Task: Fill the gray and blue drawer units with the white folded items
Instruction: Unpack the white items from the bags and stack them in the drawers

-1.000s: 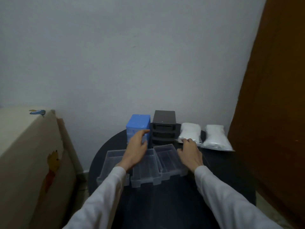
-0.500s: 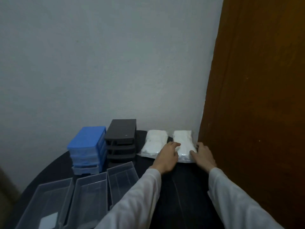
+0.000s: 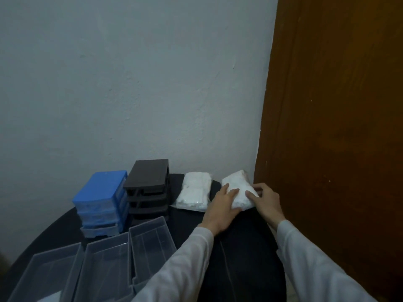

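Two white folded packs lie at the back right of a dark round table (image 3: 244,253). The right pack (image 3: 236,188) is tilted up off the table; my left hand (image 3: 222,205) grips its left side and my right hand (image 3: 265,200) grips its right edge. The left pack (image 3: 195,192) lies flat beside it, untouched. The blue drawer unit (image 3: 101,199) and the dark gray drawer unit (image 3: 148,188) stand side by side at the back. The gray unit's slots look empty; the blue unit's lowest drawer sticks out slightly.
Three clear plastic drawers (image 3: 104,267) lie side by side at the table's front left. A brown wooden door (image 3: 333,127) stands close on the right, and a pale wall (image 3: 130,83) runs behind the table.
Both hands left the clear drawers and went right to the right white pack. They have closed on it and tilted it up off the table. The view turned right.
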### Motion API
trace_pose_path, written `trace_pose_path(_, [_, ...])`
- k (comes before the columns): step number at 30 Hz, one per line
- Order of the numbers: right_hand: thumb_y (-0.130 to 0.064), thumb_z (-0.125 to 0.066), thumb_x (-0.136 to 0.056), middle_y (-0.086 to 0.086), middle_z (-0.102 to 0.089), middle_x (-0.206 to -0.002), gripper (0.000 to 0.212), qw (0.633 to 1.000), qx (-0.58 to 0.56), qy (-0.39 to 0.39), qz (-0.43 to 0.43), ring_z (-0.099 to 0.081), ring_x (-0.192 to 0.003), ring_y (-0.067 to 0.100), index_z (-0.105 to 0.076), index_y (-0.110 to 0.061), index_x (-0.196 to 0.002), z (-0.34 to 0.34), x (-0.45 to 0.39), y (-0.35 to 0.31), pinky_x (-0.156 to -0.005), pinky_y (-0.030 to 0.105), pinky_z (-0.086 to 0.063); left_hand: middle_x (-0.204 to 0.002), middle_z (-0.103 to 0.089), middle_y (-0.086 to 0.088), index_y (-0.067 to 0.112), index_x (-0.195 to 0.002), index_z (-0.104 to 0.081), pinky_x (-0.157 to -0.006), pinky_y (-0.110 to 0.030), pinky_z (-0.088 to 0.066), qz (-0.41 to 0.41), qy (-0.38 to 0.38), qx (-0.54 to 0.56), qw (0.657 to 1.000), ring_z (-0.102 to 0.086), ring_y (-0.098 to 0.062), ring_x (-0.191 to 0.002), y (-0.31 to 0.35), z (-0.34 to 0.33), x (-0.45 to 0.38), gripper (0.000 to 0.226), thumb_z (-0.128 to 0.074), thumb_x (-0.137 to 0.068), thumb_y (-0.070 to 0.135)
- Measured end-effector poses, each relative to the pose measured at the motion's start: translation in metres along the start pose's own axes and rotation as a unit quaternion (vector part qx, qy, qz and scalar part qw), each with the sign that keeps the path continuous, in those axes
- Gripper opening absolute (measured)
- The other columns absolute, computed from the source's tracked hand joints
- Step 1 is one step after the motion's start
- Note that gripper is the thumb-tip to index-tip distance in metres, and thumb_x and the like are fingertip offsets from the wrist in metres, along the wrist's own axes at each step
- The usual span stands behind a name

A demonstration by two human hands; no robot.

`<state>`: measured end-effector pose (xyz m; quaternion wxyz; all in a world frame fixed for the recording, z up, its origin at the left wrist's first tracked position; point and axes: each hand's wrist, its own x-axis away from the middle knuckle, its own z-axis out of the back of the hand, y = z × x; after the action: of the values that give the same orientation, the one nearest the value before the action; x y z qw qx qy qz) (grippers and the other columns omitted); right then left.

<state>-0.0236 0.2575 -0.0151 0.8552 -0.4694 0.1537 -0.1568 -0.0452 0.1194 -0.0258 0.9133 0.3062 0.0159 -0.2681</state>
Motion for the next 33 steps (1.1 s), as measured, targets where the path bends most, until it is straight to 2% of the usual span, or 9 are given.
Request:
trace_pose_path(5, [-0.022, -0.063, -0.086, 0.013, -0.062, -0.110, 0.025, 0.999, 0.021, 0.027, -0.010, -0.060, -0.097, 0.024, -0.060, -0.008, -0.106, 0.024, 0.009, -0.020, -0.088, 0.038, -0.051, -0.137, -0.039, 0.000, 0.021, -0.134, -0.040, -0.104, -0.034, -0.039, -0.070, 0.055, -0.017, 0.996, -0.041, -0.016, -0.122, 0.024, 0.010, 0.023, 0.061, -0.065, -0.083, 0.042])
trace_pose_path(10, [-0.026, -0.065, -0.084, 0.012, -0.061, -0.107, 0.029, 0.998, 0.046, 0.035, -0.005, -0.060, -0.097, 0.024, -0.060, -0.007, -0.105, 0.040, 0.025, -0.042, -0.087, 0.037, -0.051, -0.113, -0.047, 0.001, 0.019, -0.106, -0.053, -0.088, -0.023, -0.040, -0.139, 0.188, -0.019, 0.972, -0.043, -0.009, -0.103, 0.043, 0.026, 0.049, 0.028, -0.063, -0.085, 0.035])
trace_pose_path(15, [-0.025, -0.065, -0.083, 0.011, -0.059, -0.102, 0.023, 0.998, 0.052, 0.016, 0.013, -0.058, -0.093, 0.022, -0.057, -0.009, -0.098, 0.053, 0.049, -0.056, -0.082, 0.033, -0.051, -0.102, -0.054, 0.002, 0.019, -0.099, -0.053, -0.077, -0.014, -0.035, -0.158, 0.157, 0.019, 0.975, -0.043, -0.002, -0.086, 0.059, 0.039, 0.075, 0.010, -0.054, -0.093, 0.027])
trace_pose_path(20, [-0.034, -0.059, -0.088, 0.007, -0.058, -0.104, 0.025, 0.997, -0.035, -0.029, 0.055, -0.059, -0.093, 0.020, -0.053, -0.013, -0.100, 0.057, 0.080, -0.064, -0.088, 0.038, -0.052, -0.077, -0.051, 0.011, 0.019, -0.081, -0.052, -0.063, -0.004, -0.040, -0.075, 0.152, 0.197, 0.966, -0.049, 0.004, -0.068, 0.067, 0.047, 0.094, 0.012, -0.057, -0.091, 0.016])
trace_pose_path(23, [-0.042, -0.059, -0.086, 0.004, -0.059, -0.099, 0.028, 0.994, -0.050, 0.008, 0.096, -0.059, -0.089, 0.018, -0.054, -0.015, -0.094, 0.054, 0.102, -0.062, -0.083, 0.037, -0.054, -0.074, -0.058, 0.004, 0.012, -0.076, -0.059, -0.060, -0.007, -0.043, -0.012, 0.177, 0.295, 0.939, -0.054, -0.002, -0.069, 0.066, 0.048, 0.101, 0.011, -0.062, -0.086, 0.009])
trace_pose_path(25, [-0.042, -0.058, -0.086, 0.005, -0.059, -0.089, 0.029, 0.991, -0.032, 0.025, 0.128, -0.059, -0.081, 0.019, -0.055, -0.014, -0.084, 0.050, 0.116, -0.061, -0.075, 0.033, -0.054, -0.076, -0.064, -0.003, 0.012, -0.072, -0.063, -0.063, -0.013, -0.047, 0.027, 0.173, 0.367, 0.914, -0.060, -0.010, -0.074, 0.064, 0.047, 0.104, 0.013, -0.065, -0.083, 0.005])
trace_pose_path(28, [-0.035, -0.053, -0.091, 0.004, -0.062, -0.079, 0.028, 0.989, -0.019, -0.052, 0.140, -0.060, -0.072, 0.013, -0.059, -0.012, -0.076, 0.045, 0.131, -0.066, -0.061, 0.019, -0.047, -0.078, -0.065, -0.008, 0.008, -0.073, -0.065, -0.059, -0.014, -0.048, 0.074, 0.131, 0.458, 0.876, -0.062, -0.015, -0.074, 0.065, 0.050, 0.108, 0.011, -0.065, -0.082, 0.001])
trace_pose_path(30, [-0.032, -0.052, -0.093, 0.003, -0.062, -0.076, 0.029, 0.986, -0.010, -0.071, 0.148, -0.059, -0.067, 0.008, -0.061, -0.009, -0.078, 0.042, 0.135, -0.066, -0.055, 0.011, -0.043, -0.079, -0.065, -0.009, 0.006, -0.075, -0.065, -0.055, -0.013, -0.048, 0.089, 0.105, 0.481, 0.866, -0.062, -0.015, -0.071, 0.064, 0.053, 0.110, 0.010, -0.064, -0.083, 0.000])
trace_pose_path(33, [-0.031, -0.050, -0.093, 0.000, -0.060, -0.072, 0.030, 0.983, -0.046, -0.099, 0.149, -0.057, -0.063, 0.005, -0.061, -0.008, -0.079, 0.045, 0.136, -0.066, -0.054, 0.009, -0.041, -0.081, -0.066, -0.006, 0.006, -0.077, -0.066, -0.057, -0.014, -0.049, 0.084, 0.061, 0.480, 0.871, -0.064, -0.013, -0.074, 0.060, 0.059, 0.111, 0.007, -0.065, -0.081, 0.001])
